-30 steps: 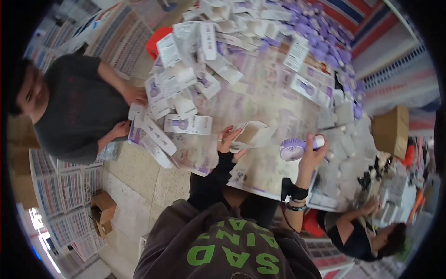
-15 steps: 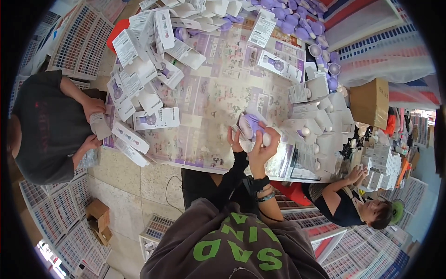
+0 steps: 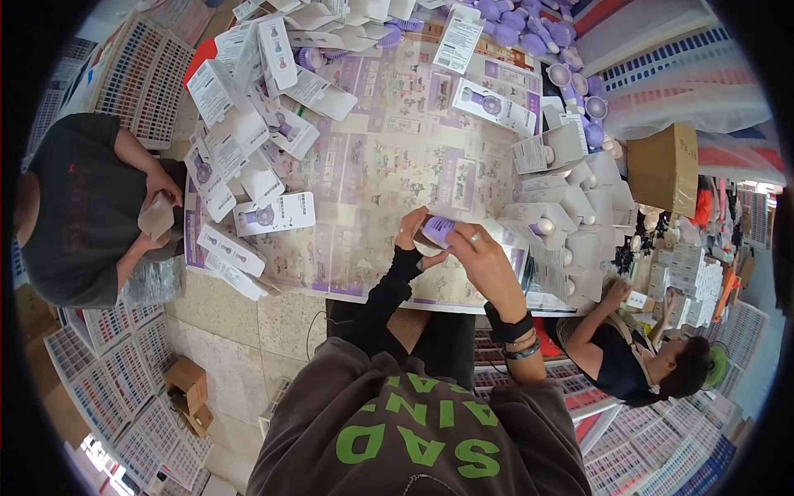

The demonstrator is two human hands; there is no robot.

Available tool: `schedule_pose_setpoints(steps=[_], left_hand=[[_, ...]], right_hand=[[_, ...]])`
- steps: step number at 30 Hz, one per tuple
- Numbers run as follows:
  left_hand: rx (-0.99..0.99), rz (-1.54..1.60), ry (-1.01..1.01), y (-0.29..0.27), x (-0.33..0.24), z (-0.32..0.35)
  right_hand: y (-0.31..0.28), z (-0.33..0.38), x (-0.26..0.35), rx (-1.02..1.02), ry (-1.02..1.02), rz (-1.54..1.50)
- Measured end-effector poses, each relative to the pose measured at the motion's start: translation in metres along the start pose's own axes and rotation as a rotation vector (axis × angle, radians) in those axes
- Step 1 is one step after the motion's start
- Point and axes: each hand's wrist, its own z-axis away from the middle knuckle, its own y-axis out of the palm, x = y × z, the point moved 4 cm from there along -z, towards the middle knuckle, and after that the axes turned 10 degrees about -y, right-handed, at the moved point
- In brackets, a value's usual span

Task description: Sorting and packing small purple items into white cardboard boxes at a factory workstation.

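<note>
Just in from the table's near edge, a purple handheld fan [image 3: 439, 229] with a slatted head is between my two hands. My left hand [image 3: 411, 235] is closed round a small carton [image 3: 423, 226] at the fan's left side, its shaded face partly covered by fingers. From the right, my right hand [image 3: 485, 258] grips the fan, its fingers bent over the top. The fan's handle is hidden by that hand. How deep the fan sits in the carton I cannot tell.
Printed white cartons [image 3: 240, 128] heap up on the table's left. At the right stand open cartons [image 3: 552, 219] with fan handles showing. Purple fans [image 3: 529, 29] pile at the far right, near a brown cardboard box [image 3: 662, 169]. Co-workers handle cartons at left [image 3: 91, 207] and right [image 3: 612, 355].
The fan has turned, so less of its head shows. My right hand has rolled over the top of it, its back now upward. My left hand has shifted slightly left.
</note>
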Motion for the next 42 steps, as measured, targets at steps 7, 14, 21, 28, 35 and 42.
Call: schedule_pose_setpoints(steps=[7,14,21,28,35,42], left_hand=[[-0.202,-0.006,0.116,0.014,0.012,0.001],[-0.168,-0.157,0.075,-0.002,0.009,-0.004],[0.119,-0.1,0.129,-0.002,0.038,-0.02],[0.126,-0.235,0.202,0.028,0.054,-0.031],[0.328,0.009,0.177,0.167,0.035,-0.099],[0.208,0.354,0.2,0.106,0.015,-0.075]], right_hand=[[0.07,0.005,-0.019,0.109,-0.124,0.329],[0.046,0.021,-0.001,-0.136,0.085,0.302],[0.068,0.011,-0.028,-0.091,0.054,0.29],[0.028,0.017,-0.012,-0.19,0.207,0.232],[-0.027,0.133,-0.007,-0.372,0.519,0.124],[-0.035,0.149,0.023,-0.206,0.405,0.035]])
